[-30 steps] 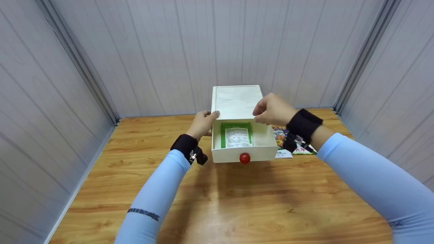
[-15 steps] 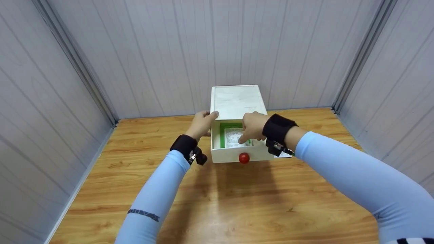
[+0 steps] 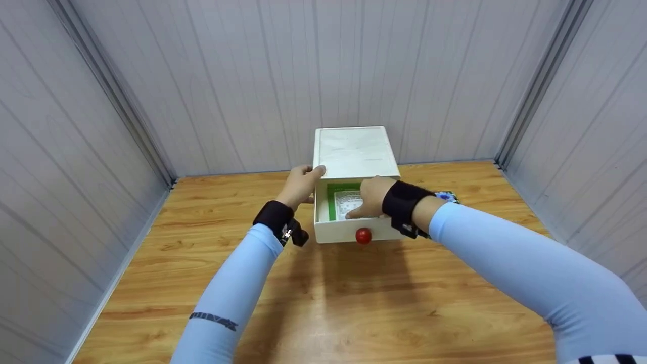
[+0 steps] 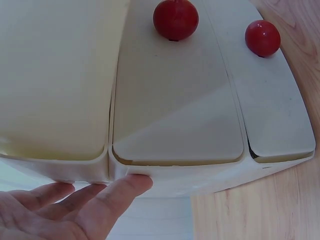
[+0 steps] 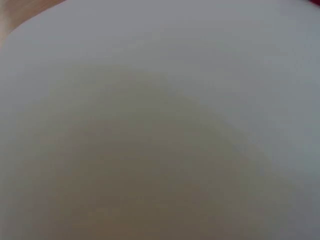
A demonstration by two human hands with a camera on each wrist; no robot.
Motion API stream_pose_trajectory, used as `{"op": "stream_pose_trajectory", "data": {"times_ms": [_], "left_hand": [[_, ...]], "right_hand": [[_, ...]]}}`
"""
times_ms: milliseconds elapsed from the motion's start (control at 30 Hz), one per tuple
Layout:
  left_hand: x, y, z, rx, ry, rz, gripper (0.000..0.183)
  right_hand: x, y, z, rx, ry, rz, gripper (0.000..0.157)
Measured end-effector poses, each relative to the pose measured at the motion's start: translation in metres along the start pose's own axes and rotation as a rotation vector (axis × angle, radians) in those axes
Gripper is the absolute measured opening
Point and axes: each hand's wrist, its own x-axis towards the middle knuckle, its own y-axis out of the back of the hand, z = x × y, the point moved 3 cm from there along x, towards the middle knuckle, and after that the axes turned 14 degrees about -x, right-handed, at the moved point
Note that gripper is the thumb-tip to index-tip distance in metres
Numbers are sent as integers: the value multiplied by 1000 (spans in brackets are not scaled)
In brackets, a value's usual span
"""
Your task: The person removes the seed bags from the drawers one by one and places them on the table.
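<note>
A white drawer cabinet (image 3: 356,151) stands on the wooden table, its top drawer (image 3: 333,231) pulled out by a red knob's side. Inside lies a green and white printed packet (image 3: 346,202). My left hand (image 3: 299,186) rests against the cabinet's left side at the front edge; in the left wrist view its extended fingers (image 4: 117,197) press on that side wall. My right hand (image 3: 371,199) reaches down into the drawer, its thumb stretched over the packet. The other right fingers are hidden, so their hold cannot be told. The right wrist view is a blurred pale surface.
Lower drawers with red knobs (image 4: 175,20) are pushed in, seen in the left wrist view. A flower-printed packet (image 3: 446,196) lies right of the cabinet, mostly covered by the right arm. Pale panel walls (image 3: 242,91) enclose the table.
My right hand has come from above the drawer's right edge down into it, over the packet. The right arm now covers most of the flower-printed packets. My left hand stays put.
</note>
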Motion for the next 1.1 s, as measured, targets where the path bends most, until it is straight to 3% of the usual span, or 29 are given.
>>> {"op": "stream_pose_trajectory", "data": {"times_ms": [233, 767, 1100], "left_hand": [[-1, 1, 0, -9, 3, -1, 58], [1, 4, -1, 17, 1, -1, 60], [0, 5, -1, 0, 24, 0, 59]], "right_hand": [[3, -5, -1, -19, -7, 10, 67], [11, -11, 10, 276, -78, -30, 51], [-6, 3, 8, 405, -126, -93, 37]]}}
